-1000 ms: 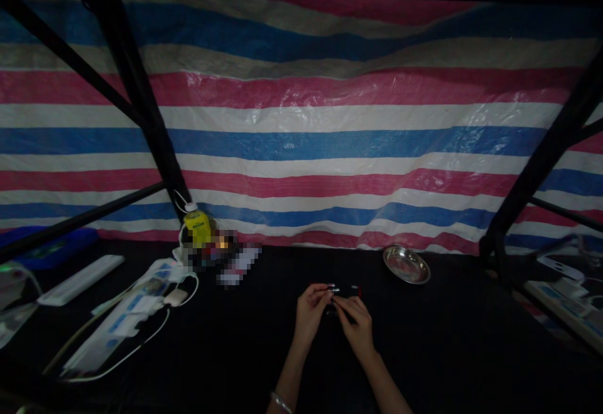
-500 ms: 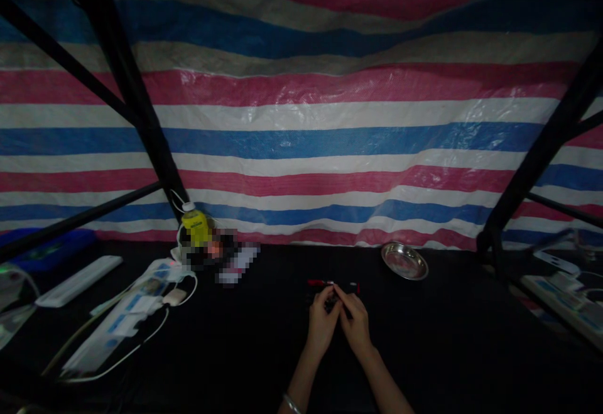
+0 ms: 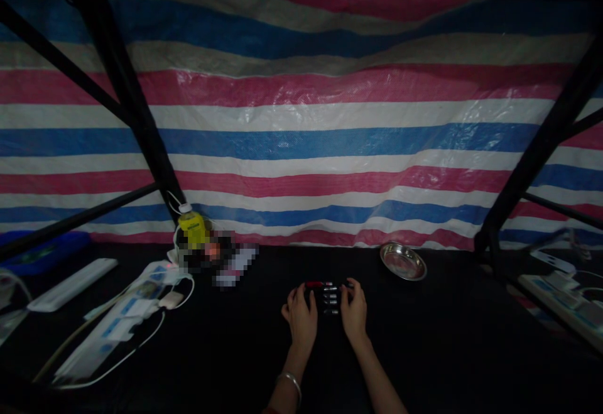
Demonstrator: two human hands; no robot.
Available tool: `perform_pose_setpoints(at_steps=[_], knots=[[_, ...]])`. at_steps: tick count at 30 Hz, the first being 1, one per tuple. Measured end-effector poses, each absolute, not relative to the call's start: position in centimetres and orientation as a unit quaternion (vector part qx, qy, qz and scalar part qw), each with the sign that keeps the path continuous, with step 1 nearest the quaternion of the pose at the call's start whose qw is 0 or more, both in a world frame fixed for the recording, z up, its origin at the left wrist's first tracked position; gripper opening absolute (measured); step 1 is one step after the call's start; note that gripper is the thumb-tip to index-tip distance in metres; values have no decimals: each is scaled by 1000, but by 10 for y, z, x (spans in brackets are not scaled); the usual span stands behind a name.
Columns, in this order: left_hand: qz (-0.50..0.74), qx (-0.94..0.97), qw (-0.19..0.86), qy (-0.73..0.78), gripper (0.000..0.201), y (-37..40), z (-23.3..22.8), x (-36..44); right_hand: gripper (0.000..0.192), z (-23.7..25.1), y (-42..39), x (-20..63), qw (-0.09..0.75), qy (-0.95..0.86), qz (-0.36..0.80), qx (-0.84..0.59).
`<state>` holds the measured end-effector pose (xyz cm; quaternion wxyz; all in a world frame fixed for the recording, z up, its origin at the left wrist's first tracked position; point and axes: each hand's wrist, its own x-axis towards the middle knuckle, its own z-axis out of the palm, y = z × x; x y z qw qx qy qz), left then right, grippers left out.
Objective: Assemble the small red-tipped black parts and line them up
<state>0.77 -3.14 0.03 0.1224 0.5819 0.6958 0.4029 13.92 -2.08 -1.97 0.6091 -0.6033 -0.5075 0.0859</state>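
Observation:
A row of slim, pen-like markers lies crosswise on the black tabletop between my hands. The far one is a red marker (image 3: pixel 319 284); nearer me are several dark markers (image 3: pixel 331 302) with pale bands, their outlines hard to make out against the black. At their left side my left hand (image 3: pixel 302 320) rests with its fingers apart. My right hand (image 3: pixel 354 313) stands at their right side, thumb and fingers apart, with a small dark piece (image 3: pixel 349 285) by its fingertips. Whether that piece is touched cannot be made out.
A shiny metal dish (image 3: pixel 403 261) sits at the back right. Leftward are a power strip (image 3: pixel 113 326) with plugs and white cables, a long white bar (image 3: pixel 73 285), a yellow bottle (image 3: pixel 194 227) and a blue tray (image 3: pixel 42 254). Black frame posts (image 3: pixel 136 106) flank the striped sheet (image 3: pixel 320 181).
My hands were together over the markers with fingertips meeting. They have moved apart, left and right, uncovering the dark markers between them. The view has shifted slightly.

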Motion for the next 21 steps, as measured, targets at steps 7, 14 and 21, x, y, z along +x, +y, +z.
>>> perform_pose_setpoints(at_steps=[7,14,21], knots=[[413,603,139,669,31,-30,-3,9,27,-19,-16,134,636,-489,141,-580],[522,590,142,599,32,-30,-9,3,33,6,-34,116,700,-430,231,-522],[595,547,191,556,29,-34,-7,0,37,33,-47,94,740,-390,265,-480]])
